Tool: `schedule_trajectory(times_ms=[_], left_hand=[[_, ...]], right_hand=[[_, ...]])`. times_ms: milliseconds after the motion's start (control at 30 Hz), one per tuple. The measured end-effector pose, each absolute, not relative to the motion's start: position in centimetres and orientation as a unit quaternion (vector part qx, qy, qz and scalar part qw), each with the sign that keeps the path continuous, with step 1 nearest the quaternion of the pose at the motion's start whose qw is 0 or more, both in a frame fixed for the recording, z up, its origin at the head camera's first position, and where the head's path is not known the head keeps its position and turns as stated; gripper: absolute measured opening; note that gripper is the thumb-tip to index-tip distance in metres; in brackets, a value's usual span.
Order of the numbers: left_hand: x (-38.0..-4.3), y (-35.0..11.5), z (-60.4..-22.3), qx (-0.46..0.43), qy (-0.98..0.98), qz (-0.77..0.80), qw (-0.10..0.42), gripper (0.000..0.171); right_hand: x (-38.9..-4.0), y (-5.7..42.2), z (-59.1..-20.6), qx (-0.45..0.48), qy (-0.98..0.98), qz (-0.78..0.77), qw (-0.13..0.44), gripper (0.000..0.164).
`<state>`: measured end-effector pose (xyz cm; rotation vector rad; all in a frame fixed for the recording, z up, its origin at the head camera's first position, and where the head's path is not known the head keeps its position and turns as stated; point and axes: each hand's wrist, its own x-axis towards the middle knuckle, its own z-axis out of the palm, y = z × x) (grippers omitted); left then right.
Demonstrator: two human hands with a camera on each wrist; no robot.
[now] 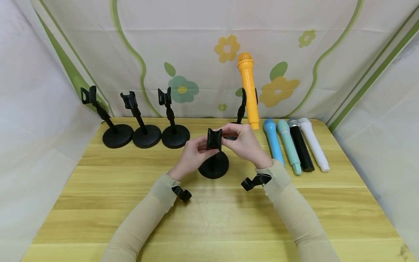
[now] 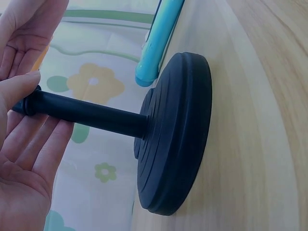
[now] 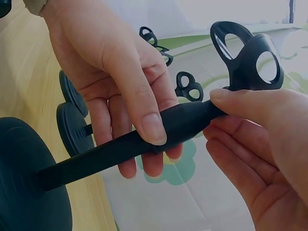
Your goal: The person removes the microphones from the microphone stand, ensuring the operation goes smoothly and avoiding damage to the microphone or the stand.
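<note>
A black desktop microphone stand (image 1: 214, 139) with a round base (image 2: 175, 134) is between both hands, in front of me. My left hand (image 1: 191, 156) grips its stem at the collar, thumb on one side and fingers behind. Higher up, my right hand (image 1: 245, 143) pinches the neck just under the clip (image 3: 255, 60). The clip is a two-sided cradle with oval cut-outs, and nothing sits in it. Behind the right hand, an orange microphone (image 1: 249, 91) leans upright in the clip of another black stand (image 1: 241, 107), whose base is partly hidden.
Three more black stands (image 1: 119, 136) with bare clips line the table's back left. At the back right lie a blue microphone (image 1: 274, 142), a mint one (image 1: 289, 147), a black one (image 1: 301, 145) and a white one (image 1: 314, 143). A patterned curtain (image 1: 196, 47) hangs behind the wooden table (image 1: 209, 225).
</note>
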<state>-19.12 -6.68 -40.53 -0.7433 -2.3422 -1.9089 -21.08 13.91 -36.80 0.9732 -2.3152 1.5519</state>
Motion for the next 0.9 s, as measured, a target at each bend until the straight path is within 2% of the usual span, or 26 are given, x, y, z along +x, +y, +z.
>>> schedule_trajectory(times_ms=[300, 533, 767, 900], left_hand=[[-19.1, -6.6, -40.8, -0.239, -0.749, -0.618, 0.01, 0.026], [-20.6, -6.7, -43.4, -0.248, -0.744, -0.62, 0.019, 0.026], [-21.0, -6.7, -43.7, -0.256, -0.743, -0.618, 0.031, 0.024], [-21.0, -6.7, -43.6, -0.256, -0.744, -0.616, 0.035, 0.024]], right_hand=[[-21.0, 14.1, -37.3, 0.298, -0.781, 0.544, 0.066, 0.023], [-20.0, 15.6, -38.8, 0.24, -0.789, 0.565, 0.016, 0.043], [-18.9, 17.2, -38.8, 0.202, -0.793, 0.574, 0.006, 0.043], [-19.4, 18.5, -39.3, 0.167, -0.799, 0.577, 0.017, 0.044]])
